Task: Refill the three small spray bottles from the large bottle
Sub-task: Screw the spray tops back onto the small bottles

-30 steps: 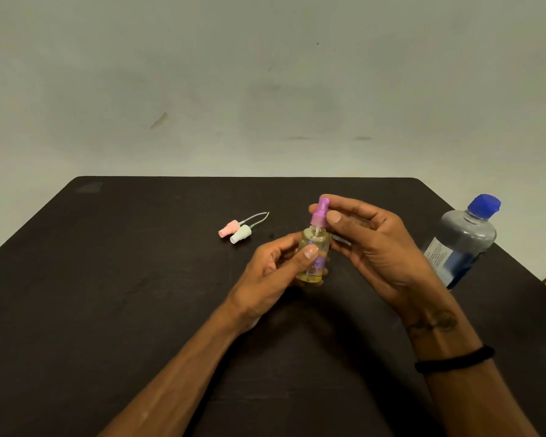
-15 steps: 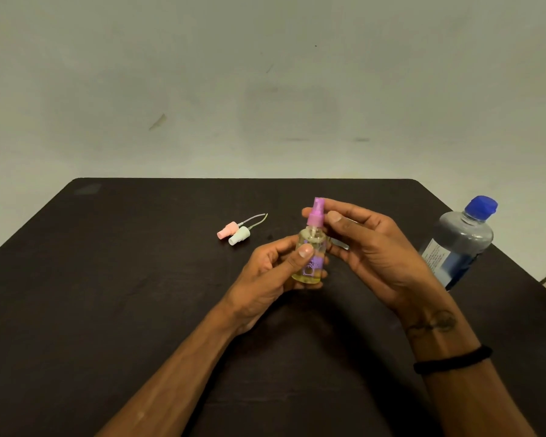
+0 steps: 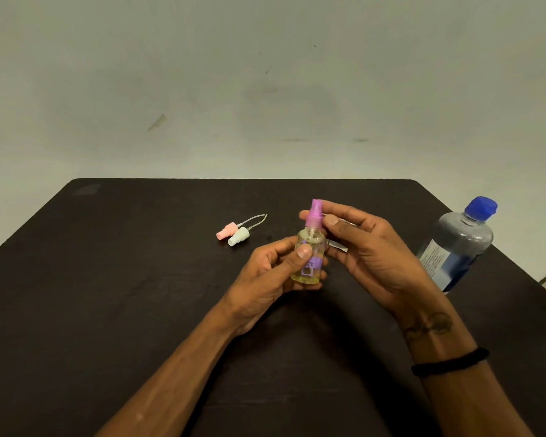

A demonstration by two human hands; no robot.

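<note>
My right fingers [image 3: 331, 219] are pinching the purple spray cap [image 3: 315, 213] from both sides, thumb in front and fingertips behind, so my right hand [image 3: 369, 257] is closing narrowly around it. The cap is sitting on top of a small spray bottle [image 3: 309, 257], clear with yellowish liquid and a purple label. My left hand [image 3: 265, 279] is wrapping the bottle's body, thumb pressing across the front, holding it upright above the middle of the black table [image 3: 108, 294]. Just behind my right hand a second small clear piece is poking out; I cannot tell what it is. Farther left, a pink spray head [image 3: 226, 231] and a pale green spray head [image 3: 238, 236] are lying side by side, touching, their thin tubes pointing right. The large bottle [image 3: 457, 247] with a blue cap is standing at the table's right edge. A black band [image 3: 448, 362] is circling my right wrist.
</note>
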